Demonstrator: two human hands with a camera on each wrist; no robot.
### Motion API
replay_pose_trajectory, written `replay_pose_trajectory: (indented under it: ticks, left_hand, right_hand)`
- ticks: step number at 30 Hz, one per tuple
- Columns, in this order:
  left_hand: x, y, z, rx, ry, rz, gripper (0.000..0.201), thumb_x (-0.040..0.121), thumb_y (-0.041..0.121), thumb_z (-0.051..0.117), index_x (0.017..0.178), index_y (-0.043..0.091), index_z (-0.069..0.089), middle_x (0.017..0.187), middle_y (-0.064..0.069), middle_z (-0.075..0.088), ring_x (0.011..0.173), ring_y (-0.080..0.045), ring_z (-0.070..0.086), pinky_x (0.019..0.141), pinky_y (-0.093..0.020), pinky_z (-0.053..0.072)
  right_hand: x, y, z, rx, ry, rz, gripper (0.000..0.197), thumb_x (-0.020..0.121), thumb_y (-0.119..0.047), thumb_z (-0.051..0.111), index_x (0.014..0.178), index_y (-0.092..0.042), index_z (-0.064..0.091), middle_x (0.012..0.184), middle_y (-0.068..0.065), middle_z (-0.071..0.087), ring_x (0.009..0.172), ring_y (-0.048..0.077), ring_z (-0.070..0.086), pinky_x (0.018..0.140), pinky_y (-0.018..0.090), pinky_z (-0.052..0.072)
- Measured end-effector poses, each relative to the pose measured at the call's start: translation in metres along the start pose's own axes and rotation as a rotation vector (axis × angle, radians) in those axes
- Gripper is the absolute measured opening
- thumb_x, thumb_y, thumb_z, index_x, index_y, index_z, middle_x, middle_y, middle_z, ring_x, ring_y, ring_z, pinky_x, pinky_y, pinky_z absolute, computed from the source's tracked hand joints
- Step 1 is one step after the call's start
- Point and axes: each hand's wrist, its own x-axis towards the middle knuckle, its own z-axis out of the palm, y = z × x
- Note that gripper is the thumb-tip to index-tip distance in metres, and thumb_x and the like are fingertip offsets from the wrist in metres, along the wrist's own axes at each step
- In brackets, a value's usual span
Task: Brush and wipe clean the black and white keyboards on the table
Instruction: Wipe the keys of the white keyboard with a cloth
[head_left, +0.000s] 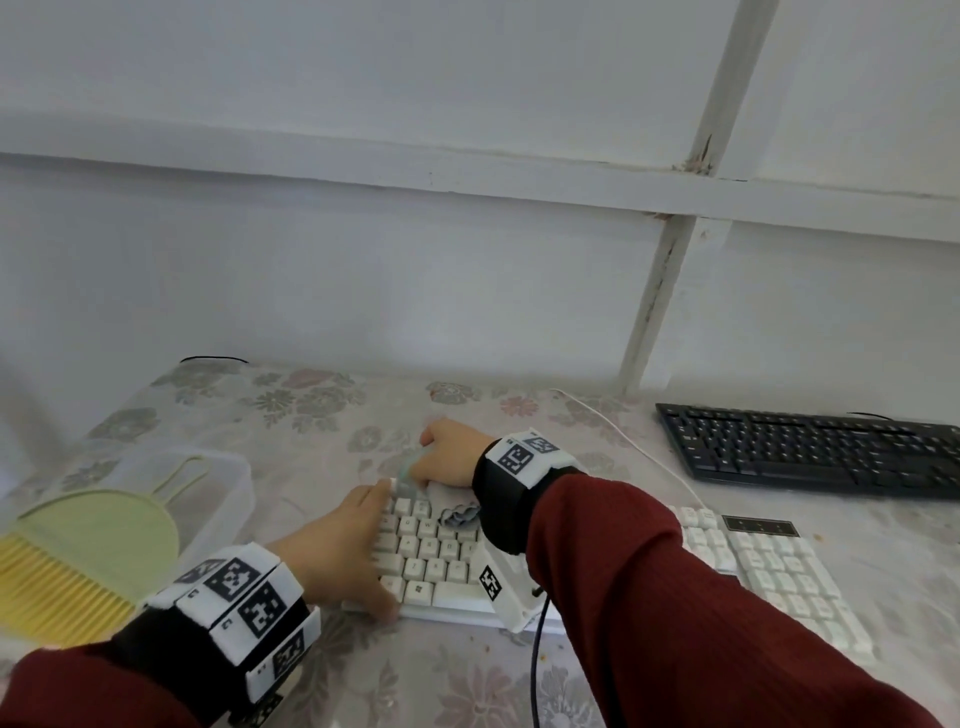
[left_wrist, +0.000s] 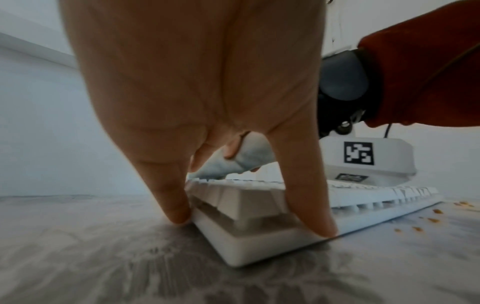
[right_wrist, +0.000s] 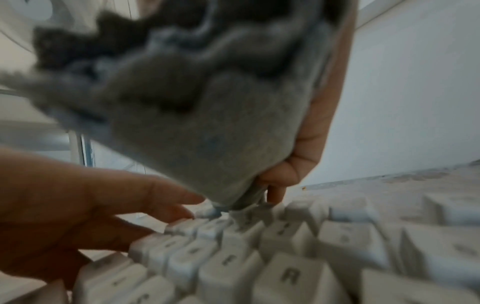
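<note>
Left hand (head_left: 337, 551) fingers spread, straddling white keyboard (head_left: 769, 571) corner; right hand (head_left: 449, 452) pinches cloth (right_wrist: 207, 115) onto keys; brush (head_left: 78, 561) beyond left fingers.

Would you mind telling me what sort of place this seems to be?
Probably a plain home room: a table under a floral cloth against a bare white wall, holding two keyboards and a dustpan brush.
</note>
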Motion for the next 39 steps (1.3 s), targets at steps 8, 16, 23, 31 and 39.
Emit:
replay_pose_trajectory:
  ticks: [8,16,23,31,39]
  left_hand:
    - [-0.002,0.001,0.001,-0.023,0.023,-0.016,0.130,0.059,0.037,0.085,0.149,0.021,-0.007,0.152,0.004,0.020,0.135,-0.013,0.029,0.110,-0.024,0.027]
    - [0.000,0.001,0.005,-0.005,0.047,-0.010,0.130,0.057,0.044,0.084,0.149,0.018,-0.004,0.150,0.003,0.024,0.134,-0.014,0.031,0.109,-0.024,0.026]
    - [0.000,0.001,0.005,0.010,0.054,-0.004,0.126,0.054,0.044,0.085,0.147,0.019,0.004,0.145,0.003,0.031,0.129,-0.015,0.036,0.107,-0.026,0.030]
    - [0.001,0.001,0.006,0.020,0.049,-0.002,0.126,0.053,0.046,0.085,0.147,0.018,0.005,0.146,0.003,0.030,0.130,-0.014,0.035,0.109,-0.027,0.031]
    - [0.001,0.006,0.005,0.066,0.029,-0.004,0.122,0.058,0.045,0.083,0.147,0.017,0.005,0.146,0.003,0.030,0.130,-0.014,0.035,0.107,-0.025,0.030]
  right_hand:
    - [0.020,-0.009,0.014,-0.266,0.003,-0.001,0.027,0.092,-0.013,0.047,0.066,-0.007,0.048,0.103,0.015,0.045,0.058,0.025,0.041,0.064,0.032,0.038]
    - [0.031,-0.006,0.012,-0.329,-0.102,-0.051,0.027,0.095,-0.014,0.048,0.113,-0.003,0.066,0.114,0.014,0.066,0.101,0.031,0.062,0.076,0.029,0.046]
    - [0.109,0.053,0.029,-0.517,-0.063,0.030,0.038,0.092,-0.038,0.043,0.121,-0.023,0.061,0.118,0.001,0.065,0.094,0.019,0.062,0.073,0.027,0.046]
    - [0.014,0.054,-0.024,-0.544,-0.103,0.072,0.037,0.093,-0.035,0.049,0.121,-0.015,0.062,0.125,0.002,0.063,0.106,0.023,0.061,0.095,0.035,0.047]
    - [-0.054,0.106,-0.063,-0.530,-0.191,0.168,0.035,0.098,-0.018,0.046,0.130,-0.014,0.057,0.135,0.000,0.056,0.122,0.018,0.052,0.103,0.026,0.035]
